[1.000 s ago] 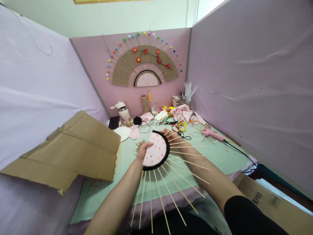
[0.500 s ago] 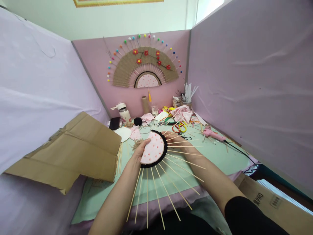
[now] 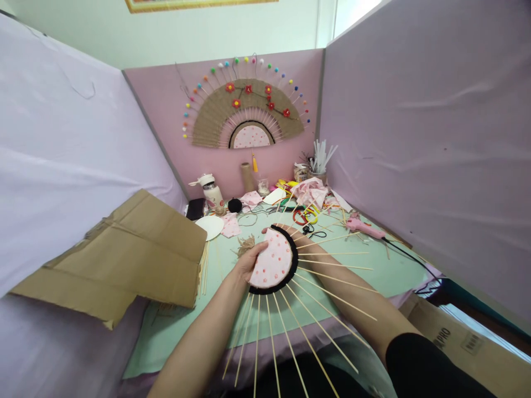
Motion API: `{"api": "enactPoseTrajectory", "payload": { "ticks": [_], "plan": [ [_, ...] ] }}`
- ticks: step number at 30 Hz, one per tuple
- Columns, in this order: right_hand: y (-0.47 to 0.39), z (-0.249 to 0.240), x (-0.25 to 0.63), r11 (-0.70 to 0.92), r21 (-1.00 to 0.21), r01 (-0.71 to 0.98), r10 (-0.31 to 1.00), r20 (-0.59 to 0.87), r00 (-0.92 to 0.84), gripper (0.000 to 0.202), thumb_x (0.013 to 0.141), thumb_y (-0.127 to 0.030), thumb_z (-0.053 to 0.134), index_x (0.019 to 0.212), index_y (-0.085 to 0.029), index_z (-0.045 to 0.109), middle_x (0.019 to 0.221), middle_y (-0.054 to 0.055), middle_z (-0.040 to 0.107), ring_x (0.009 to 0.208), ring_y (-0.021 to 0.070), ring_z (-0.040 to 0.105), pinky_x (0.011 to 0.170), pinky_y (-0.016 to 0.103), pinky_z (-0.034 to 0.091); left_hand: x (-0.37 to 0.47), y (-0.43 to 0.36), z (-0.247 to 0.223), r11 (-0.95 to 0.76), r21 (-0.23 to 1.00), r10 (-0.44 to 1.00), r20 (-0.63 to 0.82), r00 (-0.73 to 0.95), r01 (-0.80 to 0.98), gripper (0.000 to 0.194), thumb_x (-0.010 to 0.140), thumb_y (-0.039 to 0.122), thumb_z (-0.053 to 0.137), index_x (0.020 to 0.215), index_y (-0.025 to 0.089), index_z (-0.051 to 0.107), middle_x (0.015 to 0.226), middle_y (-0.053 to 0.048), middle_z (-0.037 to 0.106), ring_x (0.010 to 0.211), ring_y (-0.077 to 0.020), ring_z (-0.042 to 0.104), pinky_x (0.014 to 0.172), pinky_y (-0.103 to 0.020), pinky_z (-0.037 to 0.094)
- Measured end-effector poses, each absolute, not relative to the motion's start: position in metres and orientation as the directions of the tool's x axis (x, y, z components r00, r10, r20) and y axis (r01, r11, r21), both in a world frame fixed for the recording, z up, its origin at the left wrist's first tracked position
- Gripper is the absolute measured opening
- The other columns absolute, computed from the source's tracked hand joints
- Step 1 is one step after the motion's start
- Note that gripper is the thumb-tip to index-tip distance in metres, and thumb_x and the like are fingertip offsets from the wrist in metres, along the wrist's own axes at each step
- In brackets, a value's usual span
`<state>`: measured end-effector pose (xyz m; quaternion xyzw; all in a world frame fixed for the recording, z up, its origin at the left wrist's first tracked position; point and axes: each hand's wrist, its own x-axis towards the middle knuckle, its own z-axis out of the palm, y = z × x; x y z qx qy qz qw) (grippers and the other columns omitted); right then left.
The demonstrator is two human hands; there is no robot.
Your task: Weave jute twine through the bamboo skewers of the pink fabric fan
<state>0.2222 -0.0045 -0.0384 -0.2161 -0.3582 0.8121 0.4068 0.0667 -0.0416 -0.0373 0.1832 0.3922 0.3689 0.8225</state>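
Note:
Between my hands is a handmade fan frame, a half-disc covered in pink dotted cloth with a black rim. Thin wooden sticks spread out from its curved edge, toward me and to the right. My left hand grips the straight side, thumb on the cloth face and fingers behind it. Behind the far end of the rim is my right hand, its fingers mostly hidden by the frame and sticks. A frayed tan tassel of twine shows just beyond my left hand.
Folded cardboard stands at the left. A pink glue gun with a cord lies right. Scissors, crumpled pink cloth, black yarn and a bottle are at the back. A decorated fan hangs on the pink panel.
Both hands have shifted the fan frame slightly right and toward me, and its sticks have swung along with it. The grip looks the same.

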Motion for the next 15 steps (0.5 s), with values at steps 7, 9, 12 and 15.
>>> {"api": "enactPoseTrajectory", "payload": {
  "ticks": [7,9,12,15],
  "plan": [
    [-0.012,-0.046,0.219,-0.486,-0.705,-0.516,0.821,-0.167,-0.546,0.029,0.073,-0.041,0.060,0.084,-0.015,0.065,0.054,0.001,0.064,0.048,0.0160,0.057,0.052,0.027,0.044,0.076,-0.041,-0.040,0.639,0.660,0.768,-0.528,0.362,-0.395,0.031,0.083,0.024,0.054,0.108,0.006,0.058,0.074,-0.011,0.072,0.073,-0.0212,0.069,0.078,-0.034,0.050],
    [-0.012,-0.048,0.219,-0.475,-0.704,-0.528,0.835,-0.171,-0.522,0.029,0.072,-0.044,0.061,0.081,-0.017,0.064,0.053,0.001,0.064,0.047,0.0153,0.055,0.051,0.027,0.042,0.073,-0.041,-0.039,0.598,0.740,0.797,-0.508,0.327,-0.307,0.029,0.081,0.031,0.059,0.100,0.009,0.061,0.070,-0.009,0.071,0.066,-0.0188,0.067,0.071,-0.031,0.050],
    [-0.015,-0.044,0.220,-0.408,-0.718,-0.564,0.883,-0.154,-0.443,0.022,0.071,-0.041,0.065,0.076,-0.020,0.063,0.056,0.000,0.064,0.047,0.0139,0.052,0.051,0.027,0.040,0.052,-0.042,-0.031,0.541,0.841,0.800,-0.504,0.327,-0.028,0.041,0.072,0.054,0.062,0.078,0.013,0.062,0.056,-0.006,0.065,0.049,-0.0147,0.060,0.053,-0.025,0.046],
    [-0.020,-0.036,0.221,-0.349,-0.733,-0.584,0.918,-0.143,-0.369,0.019,0.070,-0.040,0.067,0.073,-0.022,0.062,0.057,0.000,0.064,0.048,0.0133,0.050,0.052,0.028,0.040,0.022,-0.041,-0.012,0.422,0.838,0.809,-0.520,0.274,0.346,0.059,0.068,0.070,0.051,0.058,0.013,0.059,0.047,-0.012,0.061,0.035,-0.0133,0.050,0.039,-0.024,0.033]
  ]
}}
